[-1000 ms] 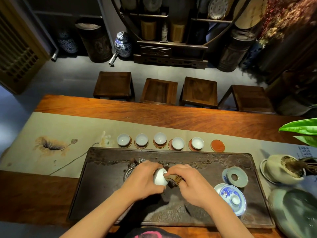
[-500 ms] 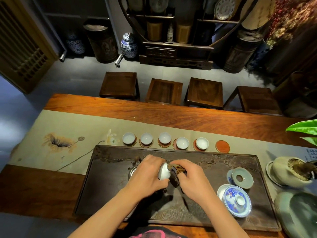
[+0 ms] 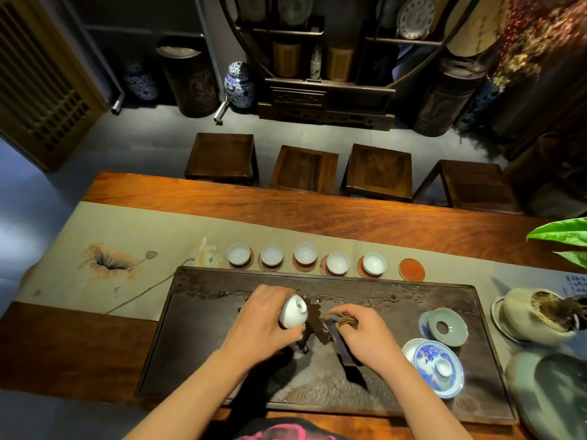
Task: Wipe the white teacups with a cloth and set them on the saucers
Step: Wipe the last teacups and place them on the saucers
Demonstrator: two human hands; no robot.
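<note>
teacup (image 3: pixel 293 312) in left hand (image 3: pixel 260 325), cloth (image 3: pixel 344 320) seemingly in right hand (image 3: pixel 365 338)

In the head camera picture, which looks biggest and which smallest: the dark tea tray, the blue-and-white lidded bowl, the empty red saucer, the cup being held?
1. Tea tray
2. Lidded bowl
3. and 4. Held cup and empty saucer look about alike; the cup is nearer the camera, so I won't rank them.

Glossy white porcelain teacup (image 3: pixel 293 312), matt brown cloth (image 3: pixel 346 320), dark carved wooden tray (image 3: pixel 197 328).
</note>
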